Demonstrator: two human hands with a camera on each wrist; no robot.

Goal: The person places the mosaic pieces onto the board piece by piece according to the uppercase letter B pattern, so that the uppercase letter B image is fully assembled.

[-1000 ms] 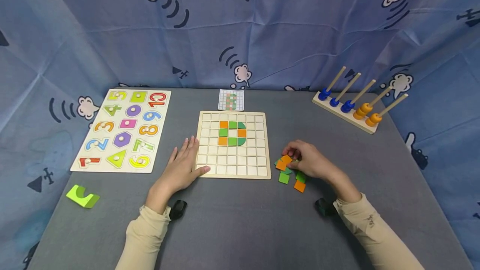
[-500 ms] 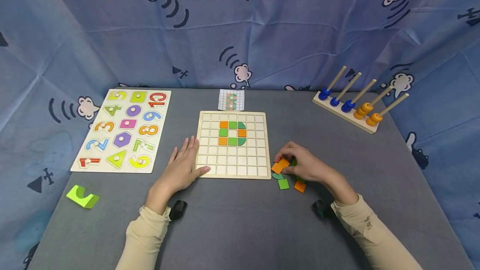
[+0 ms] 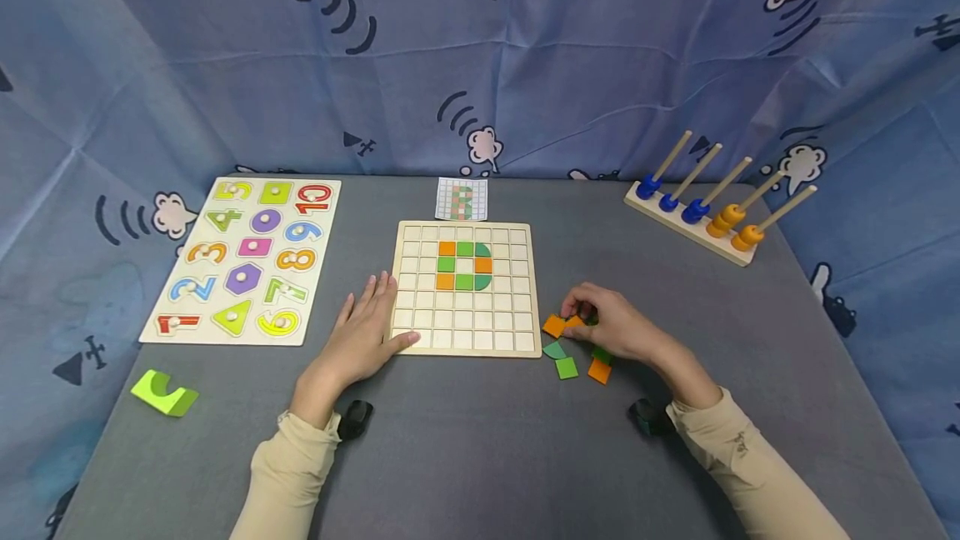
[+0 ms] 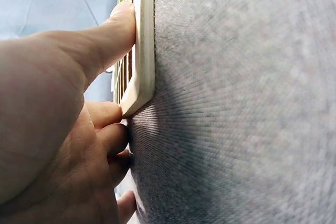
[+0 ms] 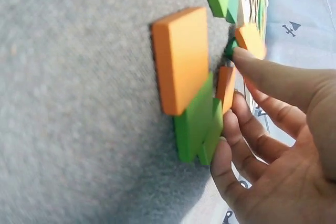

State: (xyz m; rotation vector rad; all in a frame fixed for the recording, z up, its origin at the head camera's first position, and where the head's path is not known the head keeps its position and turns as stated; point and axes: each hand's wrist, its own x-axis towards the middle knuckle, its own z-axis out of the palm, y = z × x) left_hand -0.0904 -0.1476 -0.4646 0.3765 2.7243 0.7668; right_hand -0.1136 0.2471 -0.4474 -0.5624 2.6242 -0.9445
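Pinched orange tile (image 3: 574,322): at the right hand's fingertips, a little right of the board.
Right hand (image 3: 617,323): thumb and index clamped on that tile; other fingers curled.
Second orange tile (image 3: 553,326): flat, between those fingertips and the board.
Loose tiles (image 3: 567,368): green and orange squares plus a dark green rounded one, on the near side of the right hand and under it. Crowding the pinch; some sit right by the curled fingers. Hand hides part of the pile from me, can't count.
Grid board (image 3: 465,320): between the hands. Orange, green and dark green pieces ring one bare cell.
Left hand (image 3: 362,332): fingers apart, straight along the board's left edge, thumb resting on its near-left part.
Pattern card (image 3: 462,200): beyond the board, ahead of both hands.
Number puzzle (image 3: 287,211): ahead-left of left hand.
Green block (image 3: 180,401): well left of left hand.
Bead stand (image 3: 681,226): ahead-right of right hand, well apart.
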